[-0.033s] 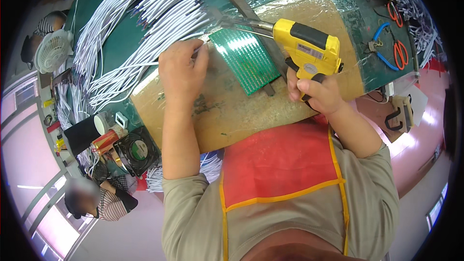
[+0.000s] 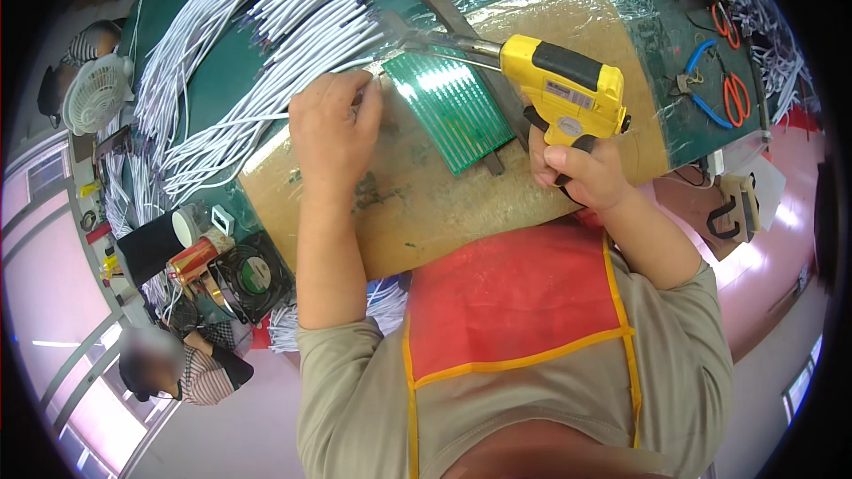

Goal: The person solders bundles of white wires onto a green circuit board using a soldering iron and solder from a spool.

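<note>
My right hand [image 2: 581, 168] is wrapped round the grip of a yellow and black soldering gun [image 2: 568, 80]. The gun's metal nose points left, over the far end of a green circuit board [image 2: 448, 120]. That board lies tilted on a dark metal bar [image 2: 441, 7]. Just left of the board, my left hand [image 2: 333, 129] is closed in a pinch on a white cable [image 2: 266, 116], which runs out to the left. The cable's pinched end is mostly hidden by the fingers. A faint haze hangs around the gun's tip.
A tan work sheet [image 2: 417, 222] covers the near part of the green table. Bundles of white cables [image 2: 209, 35] fill the left side. Blue-handled pliers [image 2: 706, 84] and red-handled scissors [image 2: 736, 99] lie right. A black fan [image 2: 253, 278] stands lower left, near another person [image 2: 209, 368].
My left hand and the soldering gun have shifted very slightly left. Both grips are the same, and the board has stayed in place.
</note>
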The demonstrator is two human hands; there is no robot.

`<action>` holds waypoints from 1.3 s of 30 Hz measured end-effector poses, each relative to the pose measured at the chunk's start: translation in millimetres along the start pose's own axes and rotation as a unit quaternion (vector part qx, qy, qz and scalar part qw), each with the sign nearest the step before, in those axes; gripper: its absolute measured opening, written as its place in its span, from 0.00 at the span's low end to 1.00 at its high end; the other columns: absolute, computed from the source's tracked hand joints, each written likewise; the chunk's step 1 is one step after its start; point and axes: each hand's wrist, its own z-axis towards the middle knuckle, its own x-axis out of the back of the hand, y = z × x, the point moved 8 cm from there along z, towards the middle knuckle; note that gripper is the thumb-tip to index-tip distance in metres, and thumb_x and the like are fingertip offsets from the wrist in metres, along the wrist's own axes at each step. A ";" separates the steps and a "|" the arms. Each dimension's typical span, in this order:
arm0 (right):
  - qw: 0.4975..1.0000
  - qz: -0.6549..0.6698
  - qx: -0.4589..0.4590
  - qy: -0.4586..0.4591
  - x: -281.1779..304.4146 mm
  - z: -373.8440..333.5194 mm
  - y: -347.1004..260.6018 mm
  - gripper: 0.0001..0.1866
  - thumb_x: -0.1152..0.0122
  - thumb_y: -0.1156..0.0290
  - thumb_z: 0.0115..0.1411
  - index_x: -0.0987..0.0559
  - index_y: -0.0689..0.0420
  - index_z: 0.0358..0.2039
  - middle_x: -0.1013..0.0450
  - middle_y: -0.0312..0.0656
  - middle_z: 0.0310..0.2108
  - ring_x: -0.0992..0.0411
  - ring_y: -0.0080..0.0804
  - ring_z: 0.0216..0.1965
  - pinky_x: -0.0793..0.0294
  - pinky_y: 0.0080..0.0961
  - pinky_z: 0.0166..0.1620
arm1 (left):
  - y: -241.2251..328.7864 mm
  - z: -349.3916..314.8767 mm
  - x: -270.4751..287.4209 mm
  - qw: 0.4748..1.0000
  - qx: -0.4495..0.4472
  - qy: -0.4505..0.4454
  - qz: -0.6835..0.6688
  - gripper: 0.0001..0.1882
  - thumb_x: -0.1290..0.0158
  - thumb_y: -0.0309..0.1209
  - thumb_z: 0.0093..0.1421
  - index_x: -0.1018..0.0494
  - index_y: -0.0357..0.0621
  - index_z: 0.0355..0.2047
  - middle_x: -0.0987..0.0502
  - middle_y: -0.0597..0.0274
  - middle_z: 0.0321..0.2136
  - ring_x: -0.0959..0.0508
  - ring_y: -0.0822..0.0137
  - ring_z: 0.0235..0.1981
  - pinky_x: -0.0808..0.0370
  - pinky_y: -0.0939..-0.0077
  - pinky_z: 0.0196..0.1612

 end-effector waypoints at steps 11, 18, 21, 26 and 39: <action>0.997 -0.041 -0.023 0.058 -8.2 -8.4 17.2 0.32 0.38 0.64 0.56 0.36 0.66 0.58 0.35 0.39 0.20 0.39 0.22 0.17 0.39 0.19 0.22 | 10.1 -1.5 -0.3 0.996 -0.069 0.045 0.015 0.03 0.38 0.29 0.51 0.21 0.49 0.27 0.25 0.67 0.21 0.25 0.63 0.26 0.35 0.65 0.32; 0.997 -0.045 -0.025 0.048 -15.1 -2.8 16.8 0.27 0.41 0.67 0.59 0.35 0.66 0.55 0.35 0.38 0.20 0.39 0.22 0.17 0.38 0.20 0.22 | 12.6 -3.3 0.4 0.992 -0.090 0.077 0.052 0.04 0.37 0.29 0.49 0.22 0.49 0.26 0.24 0.67 0.21 0.24 0.63 0.26 0.34 0.66 0.32; 0.997 -0.047 -0.027 0.052 -14.2 -3.0 19.6 0.25 0.42 0.67 0.60 0.35 0.66 0.54 0.35 0.38 0.20 0.39 0.23 0.17 0.38 0.21 0.22 | 13.5 -3.9 1.1 0.989 -0.106 0.094 0.053 0.04 0.37 0.28 0.49 0.22 0.49 0.26 0.24 0.67 0.21 0.24 0.63 0.27 0.35 0.65 0.32; 0.997 -0.063 -0.027 0.045 -17.3 -2.5 16.0 0.22 0.43 0.68 0.61 0.34 0.66 0.51 0.36 0.37 0.18 0.39 0.23 0.16 0.39 0.22 0.22 | 15.3 -4.2 3.5 0.988 -0.111 0.094 0.044 0.04 0.38 0.29 0.49 0.22 0.49 0.26 0.24 0.67 0.21 0.25 0.63 0.27 0.35 0.65 0.31; 0.997 -0.038 -0.042 0.056 -15.5 0.1 15.9 0.20 0.41 0.66 0.60 0.33 0.64 0.46 0.37 0.36 0.17 0.38 0.23 0.16 0.38 0.22 0.21 | 15.1 -3.4 1.4 0.989 -0.107 0.086 0.055 0.04 0.38 0.28 0.48 0.22 0.49 0.25 0.24 0.67 0.21 0.25 0.62 0.27 0.35 0.65 0.32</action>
